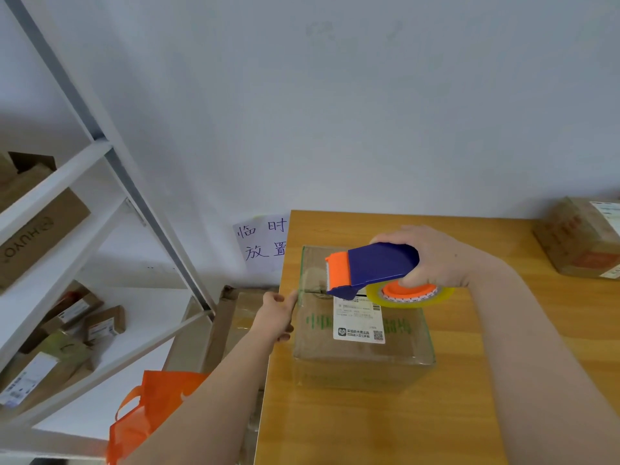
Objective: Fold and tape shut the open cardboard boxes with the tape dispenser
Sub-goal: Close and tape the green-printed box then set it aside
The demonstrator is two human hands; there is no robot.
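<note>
A cardboard box [355,354] with green print and a white shipping label sits on the wooden table [469,397], near its left edge. Its top flaps lie folded flat, and clear tape glints along its edges. My right hand [432,260] grips a blue and orange tape dispenser [372,266] with a yellowish tape roll. The dispenser hovers over the box's top seam, its orange blade end pointing left. My left hand [276,313] presses against the box's left side, with the thumb at the top edge.
A second taped cardboard box [580,239] stands at the table's far right. A white metal shelf [67,182] on the left holds several parcels. Flattened cardboard [231,317] and an orange bag [151,421] lie on the floor beside the table. A handwritten paper sign [261,243] hangs on the wall.
</note>
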